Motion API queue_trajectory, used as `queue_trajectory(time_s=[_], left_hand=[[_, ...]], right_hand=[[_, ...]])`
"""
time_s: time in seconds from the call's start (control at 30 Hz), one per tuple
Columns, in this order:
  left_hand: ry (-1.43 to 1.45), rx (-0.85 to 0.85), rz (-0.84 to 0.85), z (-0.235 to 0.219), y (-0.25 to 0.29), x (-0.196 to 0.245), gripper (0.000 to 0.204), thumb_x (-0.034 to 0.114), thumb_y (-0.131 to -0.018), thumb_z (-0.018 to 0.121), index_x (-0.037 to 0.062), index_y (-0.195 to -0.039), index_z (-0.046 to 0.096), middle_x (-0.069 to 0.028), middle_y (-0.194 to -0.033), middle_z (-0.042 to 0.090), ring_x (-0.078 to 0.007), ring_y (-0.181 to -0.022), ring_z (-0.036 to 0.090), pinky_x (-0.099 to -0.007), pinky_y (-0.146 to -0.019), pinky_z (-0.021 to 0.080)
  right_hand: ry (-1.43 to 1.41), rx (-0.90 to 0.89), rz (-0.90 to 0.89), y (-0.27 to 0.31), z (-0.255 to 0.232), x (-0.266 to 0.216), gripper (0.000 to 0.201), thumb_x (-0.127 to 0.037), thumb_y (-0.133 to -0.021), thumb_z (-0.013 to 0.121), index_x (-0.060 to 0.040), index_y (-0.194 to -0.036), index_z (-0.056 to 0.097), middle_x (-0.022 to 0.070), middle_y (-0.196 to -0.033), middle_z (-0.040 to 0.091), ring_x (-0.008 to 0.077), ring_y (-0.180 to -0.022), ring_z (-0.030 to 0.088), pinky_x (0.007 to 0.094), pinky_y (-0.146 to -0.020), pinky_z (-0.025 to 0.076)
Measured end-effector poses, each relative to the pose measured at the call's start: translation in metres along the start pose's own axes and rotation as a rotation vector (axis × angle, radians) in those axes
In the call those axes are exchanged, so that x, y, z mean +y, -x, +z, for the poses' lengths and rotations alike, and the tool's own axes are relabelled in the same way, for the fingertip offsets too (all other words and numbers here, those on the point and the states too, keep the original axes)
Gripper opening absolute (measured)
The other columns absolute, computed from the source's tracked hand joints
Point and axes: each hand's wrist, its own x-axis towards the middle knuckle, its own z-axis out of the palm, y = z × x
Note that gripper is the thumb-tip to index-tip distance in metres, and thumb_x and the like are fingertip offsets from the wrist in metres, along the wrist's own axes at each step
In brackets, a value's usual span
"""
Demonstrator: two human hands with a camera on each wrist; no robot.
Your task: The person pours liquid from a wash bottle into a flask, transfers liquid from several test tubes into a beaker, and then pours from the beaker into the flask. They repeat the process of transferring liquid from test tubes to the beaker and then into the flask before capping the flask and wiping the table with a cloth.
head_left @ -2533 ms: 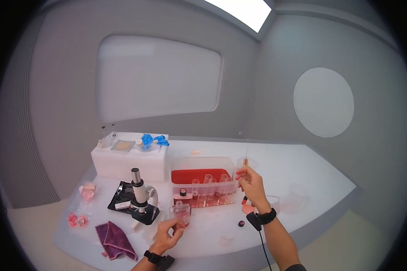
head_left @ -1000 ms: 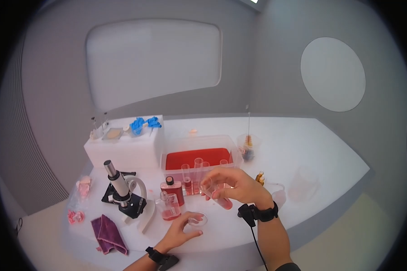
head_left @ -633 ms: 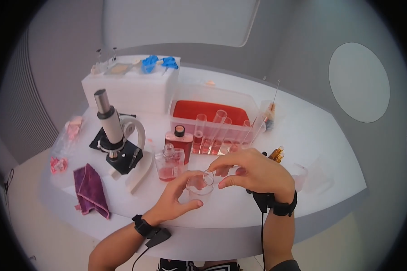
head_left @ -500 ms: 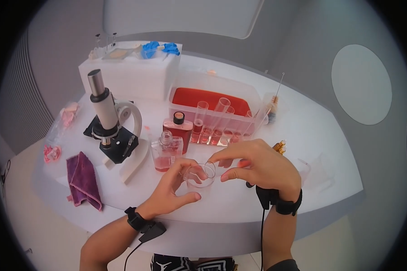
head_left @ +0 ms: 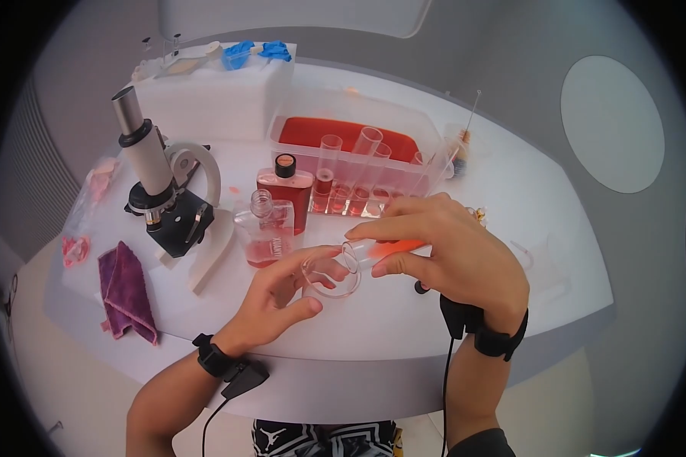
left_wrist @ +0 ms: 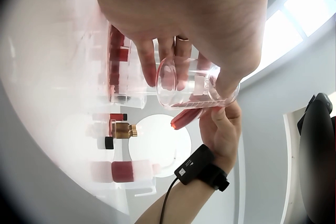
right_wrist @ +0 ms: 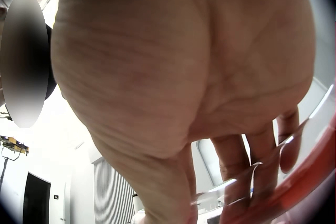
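My left hand (head_left: pixel 270 305) holds a clear glass beaker (head_left: pixel 332 280) between thumb and fingers above the table's front part. In the left wrist view the beaker (left_wrist: pixel 197 85) shows printed markings. My right hand (head_left: pixel 457 259) grips a glass tube of red liquid (head_left: pixel 392 248), tilted nearly level, its mouth at the beaker's rim. Behind the left hand stand an uncapped bottle of pink liquid (head_left: pixel 268 240) and a black-capped red bottle (head_left: pixel 286 190). Several test tubes (head_left: pixel 358 171) stand in a rack beside them.
A microscope (head_left: pixel 160 183) and a purple cloth (head_left: pixel 128 293) are at left. A plastic tub of red liquid (head_left: pixel 343 137) stands behind the rack. Blue gloves (head_left: pixel 238 55) lie on a white block (head_left: pixel 206 103). A small black cap (head_left: pixel 421 287) is below the right hand.
The right hand has brought the tube from the rack area to the beaker and tipped it toward level. The left hand has lifted the beaker. The head view has tilted down.
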Motion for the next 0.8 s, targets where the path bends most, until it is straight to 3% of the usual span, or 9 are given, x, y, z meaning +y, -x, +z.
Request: queue_trajectory(time_s=[0.07,0.13,0.27,0.37,0.63,0.8], left_hand=[[-0.001,-0.009,0.002,0.000,0.000,-0.001,0.072,0.023,-0.095,0.079,-0.0009,-0.156,0.048,-0.0132,-0.142,0.062,-0.0230,-0.128,0.061,-0.0401,-0.107,0.047],[-0.003,0.001,0.008,0.000,0.001,0.000,0.072,0.023,-0.096,0.079,-0.0015,-0.156,0.048,-0.0136,-0.149,0.058,-0.0229,-0.129,0.060,-0.0412,-0.109,0.046],[-0.046,0.018,0.015,0.001,0.003,0.002,0.072,0.023,-0.096,0.079,-0.0016,-0.156,0.048,-0.0136,-0.153,0.055,-0.0222,-0.131,0.058,-0.0414,-0.111,0.046],[-0.039,0.016,-0.006,-0.001,0.003,0.004,0.072,0.024,-0.097,0.079,-0.0015,-0.156,0.047,-0.0132,-0.152,0.056,-0.0218,-0.134,0.056,-0.0409,-0.111,0.046],[-0.048,0.027,-0.001,0.001,0.003,0.003,0.074,0.025,-0.096,0.080,-0.0002,-0.157,0.047,-0.0138,-0.146,0.059,-0.0220,-0.135,0.057,-0.0412,-0.110,0.047],[-0.042,-0.003,-0.026,-0.001,0.003,0.006,0.074,0.026,-0.097,0.080,0.0001,-0.157,0.047,-0.0143,-0.149,0.057,-0.0245,-0.135,0.058,-0.0426,-0.112,0.046]], right_hand=[[0.090,0.041,-0.073,0.001,-0.001,-0.002,0.038,-0.016,-0.087,0.082,-0.0107,-0.124,0.077,0.0111,-0.103,0.071,0.0297,-0.078,0.063,0.0375,-0.065,0.055],[-0.037,-0.088,0.183,0.001,-0.006,-0.011,0.033,-0.025,-0.093,0.077,-0.0142,-0.125,0.077,0.0131,-0.111,0.072,0.0357,-0.107,0.059,0.0425,-0.101,0.045],[0.022,-0.052,0.161,0.003,-0.004,-0.012,0.033,-0.024,-0.093,0.077,-0.0146,-0.125,0.077,0.0129,-0.109,0.072,0.0353,-0.105,0.058,0.0430,-0.100,0.045],[-0.052,-0.112,0.207,-0.002,-0.008,-0.014,0.033,-0.024,-0.093,0.077,-0.0149,-0.125,0.078,0.0133,-0.109,0.072,0.0351,-0.104,0.058,0.0434,-0.099,0.045],[-0.031,-0.101,0.125,-0.002,-0.006,-0.013,0.032,-0.025,-0.094,0.076,-0.0115,-0.122,0.078,0.0141,-0.104,0.073,0.0366,-0.100,0.058,0.0423,-0.099,0.045],[-0.021,-0.135,0.134,-0.005,-0.011,-0.020,0.032,-0.025,-0.094,0.076,-0.0116,-0.123,0.077,0.0145,-0.107,0.073,0.0374,-0.104,0.059,0.0428,-0.099,0.045]])
